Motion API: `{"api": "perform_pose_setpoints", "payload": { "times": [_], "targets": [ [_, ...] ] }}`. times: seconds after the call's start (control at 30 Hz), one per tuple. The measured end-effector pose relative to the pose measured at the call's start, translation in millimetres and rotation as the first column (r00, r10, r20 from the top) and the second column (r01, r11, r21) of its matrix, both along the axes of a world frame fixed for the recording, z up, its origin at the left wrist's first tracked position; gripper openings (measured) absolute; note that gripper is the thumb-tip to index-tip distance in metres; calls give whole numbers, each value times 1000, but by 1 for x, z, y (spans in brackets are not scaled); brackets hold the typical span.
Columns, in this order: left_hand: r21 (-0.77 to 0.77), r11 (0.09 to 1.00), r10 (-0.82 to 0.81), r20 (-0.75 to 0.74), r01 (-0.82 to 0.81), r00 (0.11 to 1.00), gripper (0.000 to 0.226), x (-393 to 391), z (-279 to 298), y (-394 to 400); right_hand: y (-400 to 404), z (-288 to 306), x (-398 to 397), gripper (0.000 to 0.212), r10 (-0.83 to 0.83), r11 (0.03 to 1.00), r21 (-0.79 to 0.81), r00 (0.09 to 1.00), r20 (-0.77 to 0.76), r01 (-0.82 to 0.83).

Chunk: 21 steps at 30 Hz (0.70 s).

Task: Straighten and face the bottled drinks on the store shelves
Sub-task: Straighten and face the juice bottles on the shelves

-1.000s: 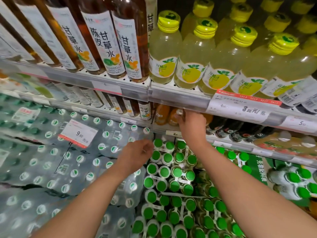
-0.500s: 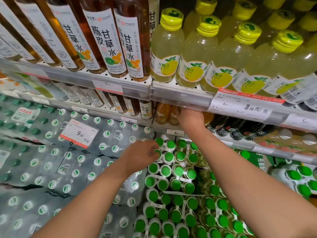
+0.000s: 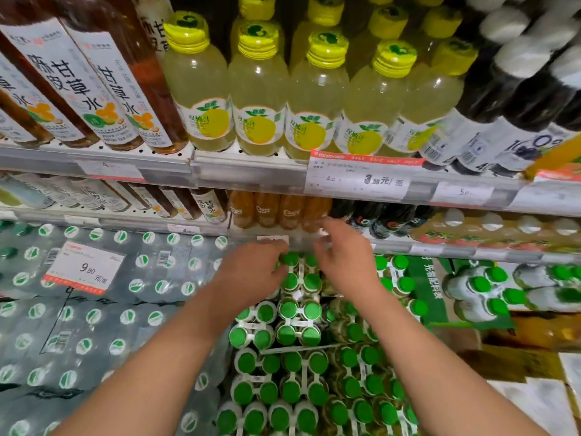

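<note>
The orange bottled drinks (image 3: 279, 212) stand in a short row on the middle shelf, just under the price rail (image 3: 251, 171) of the shelf above, at about twelve o'clock from the two hands. Their labels face forward, though the upper parts are hidden behind that rail. The right hand (image 3: 342, 256) hovers just below and in front of the rightmost orange bottle, fingers spread loosely; it is blurred, and whether a fingertip touches the bottle cannot be told. It holds nothing that shows. The left hand (image 3: 251, 272) lies at nine o'clock from the right one, fingers curled down over the green-capped bottles (image 3: 298, 309) stacked below the shelf; whether it actually grips one cannot be told, since the fingertips are hidden behind the caps.

At three o'clock from the orange bottles stand dark bottles (image 3: 386, 218) on the same shelf, and at nine o'clock brown tea bottles with white labels (image 3: 210, 209). On the shelf above, yellow-capped pale juice bottles (image 3: 261, 99) stand in a facing row, with tall amber bottles (image 3: 103, 86) leaning at ten o'clock and dark bottles with white caps (image 3: 518, 89) at two o'clock. A white sale tag with a red band (image 3: 361, 174) hangs on the rail directly above the right hand. Shrink-wrapped packs of water (image 3: 94, 309) fill the lower left, bearing a price card (image 3: 85, 269).
</note>
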State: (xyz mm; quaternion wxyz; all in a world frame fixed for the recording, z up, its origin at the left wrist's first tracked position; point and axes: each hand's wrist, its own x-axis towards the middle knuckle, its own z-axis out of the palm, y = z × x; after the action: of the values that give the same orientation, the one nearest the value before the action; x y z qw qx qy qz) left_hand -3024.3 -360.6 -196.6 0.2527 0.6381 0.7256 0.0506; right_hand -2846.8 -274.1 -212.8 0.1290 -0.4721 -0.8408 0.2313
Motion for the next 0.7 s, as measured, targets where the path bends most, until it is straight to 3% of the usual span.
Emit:
{"api": "perform_pose_setpoints", "payload": {
  "times": [0.17,0.27,0.4,0.7],
  "targets": [
    [147,989,2,103,-18,995,44,44,6,33,27,-11,81,25,-316,949,0,949,-20,316],
    [172,981,66,160,-94,985,60,67,4,55,52,-8,113,34,-450,890,55,891,-55,453],
    [209,961,138,218,-184,966,71,91,-4,80,81,-6,129,46,-482,875,68,874,52,479],
    [176,945,251,150,-276,956,31,117,-19,123,112,-19,125,49,-456,890,59,879,140,453]
  ]
}}
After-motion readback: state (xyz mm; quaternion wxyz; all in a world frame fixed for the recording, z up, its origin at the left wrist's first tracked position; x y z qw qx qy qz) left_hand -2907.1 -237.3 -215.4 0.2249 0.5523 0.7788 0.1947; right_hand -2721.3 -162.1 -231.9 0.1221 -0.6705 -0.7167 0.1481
